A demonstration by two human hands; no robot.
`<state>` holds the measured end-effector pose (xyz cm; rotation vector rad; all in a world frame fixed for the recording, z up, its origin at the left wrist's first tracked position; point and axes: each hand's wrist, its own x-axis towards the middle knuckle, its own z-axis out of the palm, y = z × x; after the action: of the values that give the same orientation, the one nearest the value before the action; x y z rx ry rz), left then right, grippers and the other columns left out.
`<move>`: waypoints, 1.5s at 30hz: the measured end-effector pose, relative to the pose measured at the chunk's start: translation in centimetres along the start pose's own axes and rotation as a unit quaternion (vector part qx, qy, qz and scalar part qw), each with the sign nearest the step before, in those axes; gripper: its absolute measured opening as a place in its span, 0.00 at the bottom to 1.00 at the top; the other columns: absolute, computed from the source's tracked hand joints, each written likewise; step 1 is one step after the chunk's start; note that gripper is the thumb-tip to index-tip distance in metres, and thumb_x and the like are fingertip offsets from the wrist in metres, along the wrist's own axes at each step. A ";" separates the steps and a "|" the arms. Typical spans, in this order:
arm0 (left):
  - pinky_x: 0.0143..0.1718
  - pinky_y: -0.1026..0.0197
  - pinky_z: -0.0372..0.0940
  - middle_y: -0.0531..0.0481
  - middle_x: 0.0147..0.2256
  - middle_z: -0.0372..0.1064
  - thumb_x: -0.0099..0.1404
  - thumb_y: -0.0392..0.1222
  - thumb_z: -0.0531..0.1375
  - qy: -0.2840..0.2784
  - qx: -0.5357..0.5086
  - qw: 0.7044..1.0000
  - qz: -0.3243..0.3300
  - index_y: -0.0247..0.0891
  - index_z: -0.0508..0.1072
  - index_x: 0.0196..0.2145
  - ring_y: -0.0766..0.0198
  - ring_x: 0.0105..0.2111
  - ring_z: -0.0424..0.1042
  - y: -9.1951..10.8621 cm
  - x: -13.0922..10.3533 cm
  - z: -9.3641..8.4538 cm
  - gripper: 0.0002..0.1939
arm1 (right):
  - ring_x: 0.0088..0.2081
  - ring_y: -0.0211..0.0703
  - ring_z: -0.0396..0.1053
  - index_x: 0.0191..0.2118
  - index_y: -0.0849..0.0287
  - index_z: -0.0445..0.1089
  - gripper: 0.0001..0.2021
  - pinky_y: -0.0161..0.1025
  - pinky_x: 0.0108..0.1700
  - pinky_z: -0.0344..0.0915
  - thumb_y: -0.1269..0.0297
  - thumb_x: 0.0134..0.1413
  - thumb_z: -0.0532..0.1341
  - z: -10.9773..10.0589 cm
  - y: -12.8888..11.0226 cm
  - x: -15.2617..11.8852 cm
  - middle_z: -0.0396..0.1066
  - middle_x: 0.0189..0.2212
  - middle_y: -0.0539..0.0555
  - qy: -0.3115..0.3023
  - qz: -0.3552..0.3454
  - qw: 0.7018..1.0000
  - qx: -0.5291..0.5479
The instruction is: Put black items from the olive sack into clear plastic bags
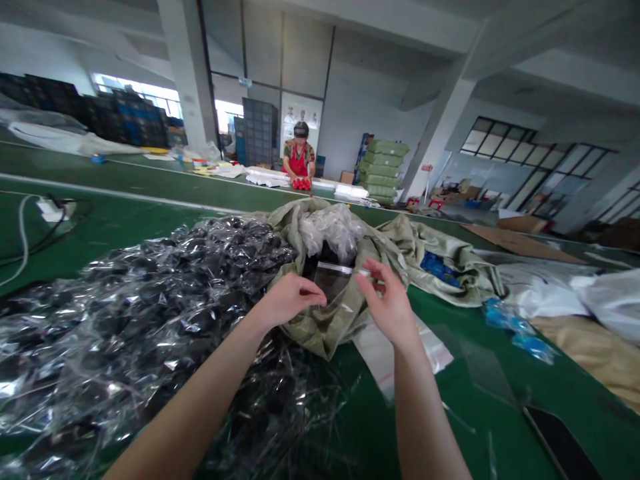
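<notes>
Likely opening clear plastic bag [332, 280], centre frame, with left hand [289, 299] pressed thumb-to-finger, right hand [389, 305] half-curled, grip unclear; probably needs mouth parted next.

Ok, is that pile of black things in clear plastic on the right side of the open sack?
No, the pile spreads over the green table to the left of the sack.
</notes>
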<state>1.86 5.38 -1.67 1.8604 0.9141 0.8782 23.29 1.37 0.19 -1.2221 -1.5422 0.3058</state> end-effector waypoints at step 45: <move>0.14 0.71 0.35 0.39 0.40 0.75 0.51 0.46 0.71 0.054 -0.303 0.941 -0.140 0.33 0.72 0.48 0.84 0.14 0.43 -0.4 0.0 -1.5 0.28 | 0.30 0.39 0.69 0.28 0.57 0.75 0.10 0.36 0.35 0.64 0.57 0.51 0.64 -1.7 -1.6 -0.3 0.74 0.25 0.50 -0.178 0.120 0.960 0.179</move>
<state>0.49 6.07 -1.47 1.1337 0.8281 0.9541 23.82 -0.30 1.84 -1.1018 -1.5492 0.9678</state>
